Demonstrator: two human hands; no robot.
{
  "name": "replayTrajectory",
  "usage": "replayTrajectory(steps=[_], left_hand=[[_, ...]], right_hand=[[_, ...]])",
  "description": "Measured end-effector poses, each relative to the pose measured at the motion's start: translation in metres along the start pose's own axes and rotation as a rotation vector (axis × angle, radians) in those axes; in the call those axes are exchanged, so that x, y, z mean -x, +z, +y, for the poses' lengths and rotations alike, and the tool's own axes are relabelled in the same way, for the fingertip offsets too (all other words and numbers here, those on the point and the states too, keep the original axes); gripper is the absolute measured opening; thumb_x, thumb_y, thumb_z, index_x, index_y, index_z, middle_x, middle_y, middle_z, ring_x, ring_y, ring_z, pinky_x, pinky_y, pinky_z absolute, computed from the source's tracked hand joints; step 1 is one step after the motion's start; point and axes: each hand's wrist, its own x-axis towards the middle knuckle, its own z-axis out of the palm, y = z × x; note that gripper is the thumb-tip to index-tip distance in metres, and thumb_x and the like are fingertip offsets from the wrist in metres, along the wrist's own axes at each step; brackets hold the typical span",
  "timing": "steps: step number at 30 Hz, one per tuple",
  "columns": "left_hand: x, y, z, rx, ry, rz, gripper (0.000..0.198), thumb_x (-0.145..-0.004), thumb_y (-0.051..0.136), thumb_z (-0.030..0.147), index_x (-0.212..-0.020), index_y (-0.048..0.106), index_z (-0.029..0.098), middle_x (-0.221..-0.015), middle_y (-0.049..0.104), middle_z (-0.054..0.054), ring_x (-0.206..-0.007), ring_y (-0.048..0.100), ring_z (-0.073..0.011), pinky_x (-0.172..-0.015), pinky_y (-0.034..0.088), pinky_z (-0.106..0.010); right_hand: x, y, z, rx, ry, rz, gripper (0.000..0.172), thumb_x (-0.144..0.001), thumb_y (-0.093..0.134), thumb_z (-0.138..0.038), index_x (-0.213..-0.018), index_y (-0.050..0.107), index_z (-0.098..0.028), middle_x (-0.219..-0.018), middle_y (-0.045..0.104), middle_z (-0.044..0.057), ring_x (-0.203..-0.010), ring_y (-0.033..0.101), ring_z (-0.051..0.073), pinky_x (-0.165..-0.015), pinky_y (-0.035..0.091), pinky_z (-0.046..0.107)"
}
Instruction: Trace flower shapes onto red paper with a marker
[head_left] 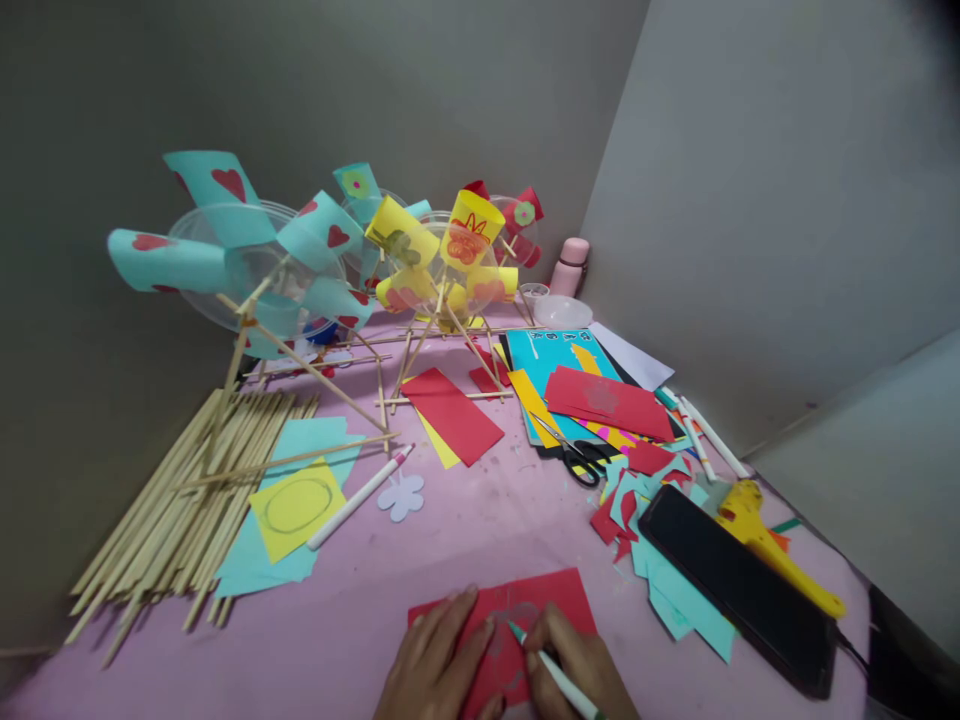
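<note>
A sheet of red paper (pixel 559 592) lies at the front of the table, with a faint flower-like outline drawn on it. My left hand (pixel 433 662) rests on the paper's left part, fingers stretched out and slightly apart. In my right hand (pixel 579 655) is a white marker with a green tip (pixel 564 684); its tip meets the paper near the outline. Farther off are a pale flower-shaped cutout (pixel 401 495), a white marker with a pink end (pixel 360 498), and a yellow paper square (pixel 297 508) bearing a drawn oval.
Pinwheel-like stick models with blue (pixel 214 265) and yellow (pixel 409 235) curled paper stand behind. Wooden sticks (pixel 165 500) are piled left. Rightward lie scissors (pixel 581 465), red paper strips (pixel 607 400), scraps, a black phone (pixel 739 590), and a yellow glue gun (pixel 780 560).
</note>
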Motion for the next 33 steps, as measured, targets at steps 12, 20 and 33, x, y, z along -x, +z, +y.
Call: replayTrajectory(steps=[12,20,33], left_hand=[[0.0021,-0.0007,0.0020,0.040,-0.013,-0.012,0.034,-0.094,0.044,0.037,-0.117,0.059,0.018,-0.115,0.067,-0.012,-0.103,0.064,-0.0223,-0.079,0.056,-0.032],[0.0040,0.0041,-0.0002,0.065,-0.030,-0.023,0.035,-0.093,0.047,0.040,-0.119,0.059,0.020,-0.117,0.066,-0.011,-0.104,0.064,-0.0217,-0.082,0.055,-0.030],[0.0043,0.0030,-0.0001,0.056,-0.022,-0.030,0.035,-0.094,0.044,0.039,-0.119,0.059,0.019,-0.117,0.066,-0.011,-0.103,0.064,-0.0215,-0.080,0.055,-0.031]], right_hand=[[-0.0024,-0.0047,-0.0054,0.015,-0.046,-0.073,0.017,-0.072,0.042,-0.008,-0.078,0.049,-0.023,-0.062,0.070,-0.001,-0.048,0.065,0.015,-0.050,0.049,0.017],[-0.0015,-0.0036,-0.0041,-0.075,-0.032,-0.089,0.018,-0.065,0.043,-0.009,-0.075,0.047,-0.024,-0.059,0.066,-0.003,-0.047,0.062,0.013,-0.050,0.047,0.016],[-0.0033,-0.0087,-0.0081,-0.206,0.079,-0.150,0.010,-0.066,0.042,-0.016,-0.070,0.040,-0.025,-0.054,0.050,-0.007,-0.045,0.051,0.011,-0.047,0.041,0.017]])
